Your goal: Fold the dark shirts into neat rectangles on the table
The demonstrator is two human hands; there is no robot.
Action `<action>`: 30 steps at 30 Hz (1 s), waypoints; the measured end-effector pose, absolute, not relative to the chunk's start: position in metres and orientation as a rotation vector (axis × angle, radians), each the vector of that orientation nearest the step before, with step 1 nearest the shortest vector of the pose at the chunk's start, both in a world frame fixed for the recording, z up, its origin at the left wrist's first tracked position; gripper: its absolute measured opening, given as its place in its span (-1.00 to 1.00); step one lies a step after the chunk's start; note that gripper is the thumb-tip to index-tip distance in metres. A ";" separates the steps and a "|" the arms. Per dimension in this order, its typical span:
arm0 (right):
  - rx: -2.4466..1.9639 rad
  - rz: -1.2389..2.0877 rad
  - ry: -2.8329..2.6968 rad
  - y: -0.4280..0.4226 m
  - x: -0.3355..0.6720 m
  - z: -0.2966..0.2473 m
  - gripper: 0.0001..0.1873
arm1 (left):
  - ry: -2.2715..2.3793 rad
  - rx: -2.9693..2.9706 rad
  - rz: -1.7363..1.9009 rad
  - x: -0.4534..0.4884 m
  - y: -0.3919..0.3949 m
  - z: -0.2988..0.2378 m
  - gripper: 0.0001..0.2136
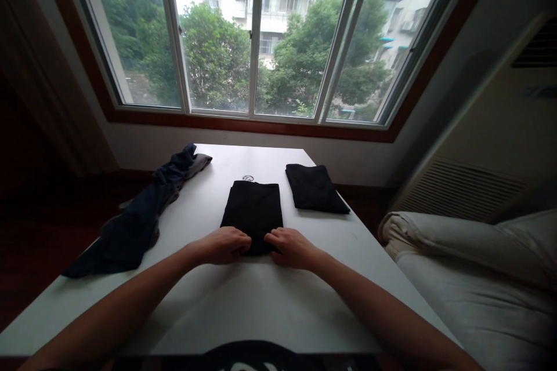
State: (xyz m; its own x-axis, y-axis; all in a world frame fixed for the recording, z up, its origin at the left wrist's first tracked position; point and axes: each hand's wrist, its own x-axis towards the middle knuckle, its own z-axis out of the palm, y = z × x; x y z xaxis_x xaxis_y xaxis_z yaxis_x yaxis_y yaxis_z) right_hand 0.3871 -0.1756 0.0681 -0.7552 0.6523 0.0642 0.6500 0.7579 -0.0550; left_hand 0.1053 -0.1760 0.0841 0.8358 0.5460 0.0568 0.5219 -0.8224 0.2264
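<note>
A folded black garment lies flat in the middle of the white table, a thin loop of cord showing past its far edge. At its near left corner, my left hand is closed on the cloth with the fingers curled. My right hand pinches the near right corner the same way. Both thumbs are at the near edge, and part of the cloth is hidden beneath my fingers. To the right rests a second folded black garment, apart from my hands.
Loose dark blue and grey clothes are heaped along the table's left edge, partly hanging over it. A light-coloured sofa stands at the right, with a vented cream appliance behind it. Beyond the table is a wide window.
</note>
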 end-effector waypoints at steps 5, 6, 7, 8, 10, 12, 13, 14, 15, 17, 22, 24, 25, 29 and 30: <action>-1.174 -0.112 -2.824 -0.172 0.388 0.067 -0.71 | 0.940 2.874 0.168 0.104 -0.174 0.080 -0.86; -1.221 -0.123 -2.805 -0.171 0.389 0.066 -0.67 | 0.961 2.880 0.155 0.104 -0.174 0.080 -0.86; -1.266 -0.128 -2.784 -0.169 0.390 0.065 -0.64 | 0.978 2.888 0.141 0.104 -0.174 0.080 -0.87; -1.298 -0.128 -2.765 -0.168 0.392 0.065 -0.62 | 0.992 2.895 0.127 0.104 -0.174 0.080 -0.88; -1.315 -0.117 -2.738 -0.167 0.395 0.064 -0.59 | 1.022 2.907 0.104 0.107 -0.176 0.079 -0.88; -1.293 -0.117 -2.724 -0.166 0.396 0.063 -0.59 | 1.058 2.915 0.102 0.109 -0.177 0.077 -0.82; -1.277 -0.129 -2.723 -0.166 0.397 0.062 -0.61 | 1.077 2.918 0.109 0.111 -0.177 0.076 -0.78; -1.266 -0.151 -2.721 -0.165 0.396 0.061 -0.64 | 1.099 2.923 0.116 0.112 -0.178 0.076 -0.74; -1.255 -0.179 -2.719 -0.164 0.396 0.060 -0.69 | 1.123 2.933 0.120 0.113 -0.178 0.075 -0.73; -1.223 -0.236 -2.711 -0.163 0.395 0.059 -0.78 | 1.176 2.964 0.110 0.115 -0.178 0.075 -0.78; -1.130 -0.299 -2.604 -0.160 0.393 0.055 -0.84 | 1.316 3.017 0.110 0.114 -0.175 0.084 -0.83; -1.111 -0.299 -2.578 -0.160 0.394 0.055 -0.79 | 1.361 3.002 0.147 0.111 -0.174 0.087 -0.85; -1.106 -0.295 -2.570 -0.160 0.395 0.056 -0.76 | 1.361 2.994 0.153 0.108 -0.173 0.088 -0.85; -1.002 -0.200 -2.638 -0.160 0.398 0.057 -0.82 | 1.241 2.991 0.032 0.099 -0.171 0.088 -0.85; -0.961 -0.161 -2.670 -0.160 0.399 0.057 -0.87 | 1.216 2.993 0.000 0.098 -0.170 0.087 -0.85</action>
